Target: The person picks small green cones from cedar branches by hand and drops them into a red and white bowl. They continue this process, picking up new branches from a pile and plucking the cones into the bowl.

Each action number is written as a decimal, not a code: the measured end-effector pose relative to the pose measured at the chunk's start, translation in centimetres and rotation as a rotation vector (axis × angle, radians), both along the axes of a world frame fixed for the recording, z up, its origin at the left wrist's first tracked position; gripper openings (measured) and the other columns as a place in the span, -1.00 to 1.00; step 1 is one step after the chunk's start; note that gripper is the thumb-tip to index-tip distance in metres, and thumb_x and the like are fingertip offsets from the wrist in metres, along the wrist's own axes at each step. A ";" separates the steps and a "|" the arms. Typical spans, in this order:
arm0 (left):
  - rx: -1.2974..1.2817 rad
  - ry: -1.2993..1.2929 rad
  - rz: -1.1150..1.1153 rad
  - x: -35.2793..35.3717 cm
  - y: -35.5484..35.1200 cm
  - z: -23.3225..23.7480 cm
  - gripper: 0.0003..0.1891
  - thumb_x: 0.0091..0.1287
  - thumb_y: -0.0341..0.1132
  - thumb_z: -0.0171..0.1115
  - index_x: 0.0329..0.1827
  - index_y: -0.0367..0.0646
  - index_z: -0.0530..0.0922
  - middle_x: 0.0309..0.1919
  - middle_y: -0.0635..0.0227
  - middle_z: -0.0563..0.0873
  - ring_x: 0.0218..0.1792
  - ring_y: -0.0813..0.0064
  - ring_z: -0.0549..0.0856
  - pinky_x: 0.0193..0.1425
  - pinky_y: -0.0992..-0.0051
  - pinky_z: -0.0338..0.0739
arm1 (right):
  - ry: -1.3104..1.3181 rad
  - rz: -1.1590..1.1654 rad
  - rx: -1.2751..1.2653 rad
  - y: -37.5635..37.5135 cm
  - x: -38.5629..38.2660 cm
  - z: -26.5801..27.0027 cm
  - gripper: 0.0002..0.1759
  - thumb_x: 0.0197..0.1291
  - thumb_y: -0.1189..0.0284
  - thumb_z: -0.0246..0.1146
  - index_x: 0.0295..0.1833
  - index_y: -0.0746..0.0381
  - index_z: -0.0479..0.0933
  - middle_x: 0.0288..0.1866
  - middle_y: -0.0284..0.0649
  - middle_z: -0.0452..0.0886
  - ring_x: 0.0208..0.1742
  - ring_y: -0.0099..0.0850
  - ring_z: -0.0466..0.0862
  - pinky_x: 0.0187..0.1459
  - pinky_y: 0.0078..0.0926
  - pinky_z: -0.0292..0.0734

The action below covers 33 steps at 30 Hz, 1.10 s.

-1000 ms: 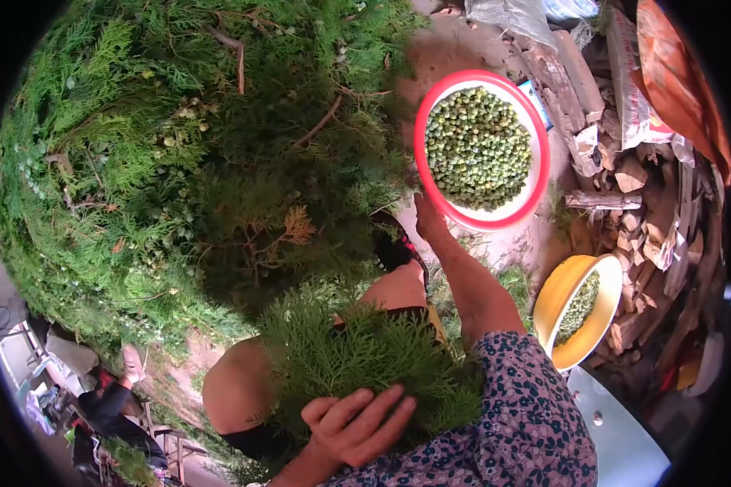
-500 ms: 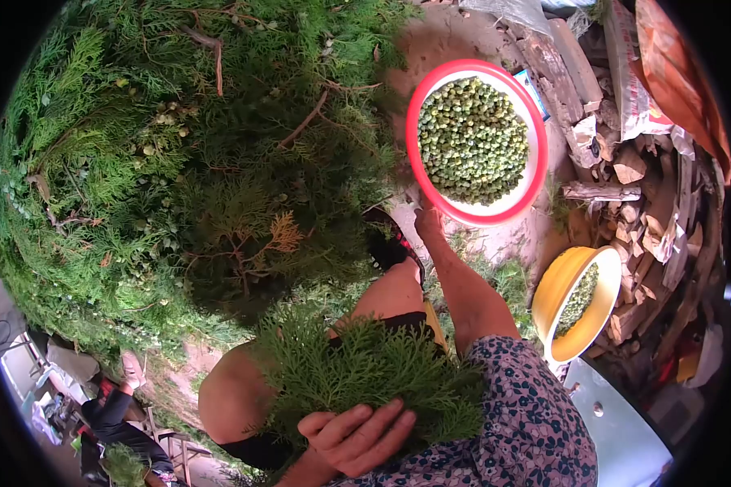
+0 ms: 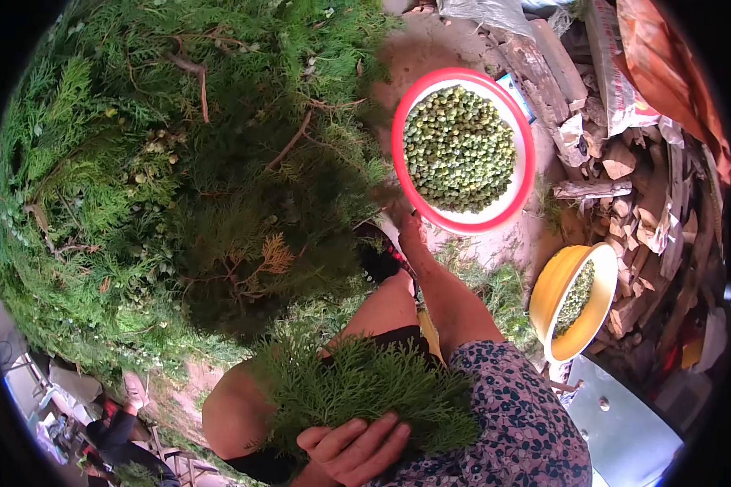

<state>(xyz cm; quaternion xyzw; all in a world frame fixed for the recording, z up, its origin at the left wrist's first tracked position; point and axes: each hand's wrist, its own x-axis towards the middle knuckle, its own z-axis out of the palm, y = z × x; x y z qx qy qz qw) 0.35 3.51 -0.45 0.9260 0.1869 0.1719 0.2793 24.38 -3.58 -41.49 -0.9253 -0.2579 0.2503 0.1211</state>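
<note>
My left hand (image 3: 359,451) lies over a bunch of green conifer sprigs (image 3: 357,381) on my lap, its fingers curled round the lower part. My right hand (image 3: 413,234) reaches forward beside my shoe, right at the near left rim of a red-rimmed white basin (image 3: 526,154). Its fingers look closed, but the tips are small and partly hidden, so whether they grip the rim or something tiny does not show. Many small green cones (image 3: 460,146) fill much of the basin.
A large heap of cut conifer branches (image 3: 89,178) covers the left side. At right stand a tilted yellow basin (image 3: 547,296) with more green cones and stacked firewood (image 3: 625,223). Another person's leg (image 3: 126,418) shows at lower left, near a metallic panel-free wooden frame (image 3: 166,446).
The whole view has shifted slightly, with the red-rimmed basin lower and further left in the picture. Both hands keep nearly the same places relative to the sprigs and the basin.
</note>
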 end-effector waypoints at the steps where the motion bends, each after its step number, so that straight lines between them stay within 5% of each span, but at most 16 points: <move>1: -0.009 0.009 0.011 0.0 0.0 0.0 -0.74 0.09 -0.23 0.24 -0.12 0.09 0.62 -0.09 0.53 0.65 0.02 0.46 0.44 0.03 0.48 0.23 | 0.040 -0.041 -0.020 0.3 0.2 0.4 -0.76 -0.11 0.66 0.13 -0.24 0.26 0.51 -0.17 0.17 0.44 -0.09 0.09 0.51 -0.08 -0.10 0.45; 8: -0.036 0.008 0.016 0.0 -0.3 0.1 -0.76 0.09 -0.24 0.23 -0.15 0.08 0.63 -0.10 0.52 0.65 0.02 0.44 0.44 0.02 0.45 0.24 | 0.136 0.040 0.046 -1.6 -0.2 2.7 -0.85 -0.13 0.59 0.25 -0.35 0.32 0.49 -0.21 0.04 0.44 -0.15 0.01 0.53 -0.14 -0.14 0.46; 10: -0.014 0.012 0.008 0.1 -0.3 0.0 -0.78 0.09 -0.25 0.23 -0.17 0.06 0.64 -0.10 0.50 0.66 0.02 0.42 0.44 0.02 0.43 0.23 | 0.113 0.176 0.453 -1.6 -0.5 8.1 -0.82 -0.13 0.57 0.28 -0.35 0.32 0.46 -0.26 -0.03 0.43 -0.23 -0.04 0.53 -0.17 -0.19 0.46; 14: 0.016 0.027 0.047 -0.8 -1.6 -0.5 -0.69 -0.06 -0.16 0.25 -0.17 0.19 0.60 -0.11 0.54 0.63 0.05 0.41 0.36 0.05 0.35 0.14 | -0.036 0.143 0.623 -1.7 2.9 15.1 -0.82 -0.04 0.64 0.24 -0.26 0.32 0.46 -0.16 -0.07 0.44 -0.29 -0.22 0.56 -0.28 -0.36 0.52; 18: 0.019 0.061 0.030 -0.7 -1.6 -0.3 -0.69 -0.09 -0.18 0.25 -0.20 0.15 0.61 -0.13 0.49 0.64 0.03 0.37 0.36 0.04 0.32 0.14 | -0.268 -0.013 0.506 -2.1 9.4 14.1 -0.78 -0.02 0.65 0.23 -0.18 0.34 0.51 -0.02 -0.02 0.41 -0.27 -0.31 0.58 -0.29 -0.42 0.54; 19: 0.023 0.061 0.028 -0.7 -1.6 -0.4 -0.69 -0.10 -0.17 0.26 -0.20 0.15 0.61 -0.12 0.50 0.64 0.03 0.37 0.36 0.04 0.31 0.14 | -0.365 0.005 0.467 -1.6 10.1 14.1 -0.77 -0.07 0.63 0.26 -0.20 0.29 0.55 -0.12 -0.07 0.48 -0.28 -0.26 0.59 -0.28 -0.39 0.53; 23: 0.001 0.116 -0.008 -0.1 -1.2 0.2 -0.67 -0.11 -0.15 0.28 -0.20 0.16 0.62 -0.13 0.50 0.64 0.04 0.38 0.35 0.05 0.33 0.14 | -0.267 -0.027 0.257 -0.7 10.5 10.6 -0.78 -0.08 0.49 0.30 -0.23 0.10 0.58 -0.23 -0.20 0.54 -0.21 -0.16 0.59 -0.21 -0.23 0.48; 25: -0.014 -0.026 0.063 0.8 -1.0 0.0 -0.78 0.09 -0.25 0.23 -0.18 0.04 0.65 -0.12 0.48 0.66 0.02 0.41 0.44 0.03 0.41 0.21 | -0.278 -0.021 0.094 -0.2 10.1 8.5 -0.84 -0.08 0.41 0.30 -0.31 0.13 0.55 -0.24 -0.15 0.54 -0.24 -0.14 0.60 -0.24 -0.18 0.49; 33: 0.006 0.008 -0.005 -0.2 -0.9 0.1 -0.71 -0.01 -0.19 0.26 -0.18 0.09 0.63 -0.12 0.47 0.65 0.04 0.41 0.39 0.06 0.37 0.17 | -0.270 -0.096 -0.167 2.1 9.7 6.0 -0.87 0.02 0.42 0.13 -0.30 0.16 0.54 -0.15 -0.08 0.53 -0.20 -0.09 0.62 -0.21 -0.19 0.53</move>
